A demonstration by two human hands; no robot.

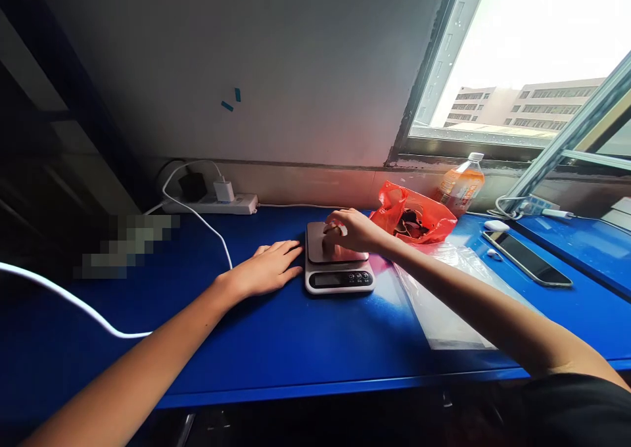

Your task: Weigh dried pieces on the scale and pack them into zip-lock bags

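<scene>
A white digital kitchen scale (340,281) with a shiny metal platform (316,250) stands on the blue table (286,352); its display looks dark. Over the platform is my right hand (351,229), its fingers bent downward and pinched together. Whatever they may hold is hidden or too small to name. My left hand (269,267) lies flat on the table just left of the scale, fingers stretched out and holding nothing. Behind my right forearm, a red plastic bag (391,205) stands open with dark brownish pieces (413,225) inside.
A clear plastic bag (451,319) lies partly beneath my right forearm. Farther right are a phone (530,258), an earbud (493,255) and a white case (496,225). An orange drink bottle (462,184) stands by the window. A power strip (241,204) and white cable (204,214) run along the wall.
</scene>
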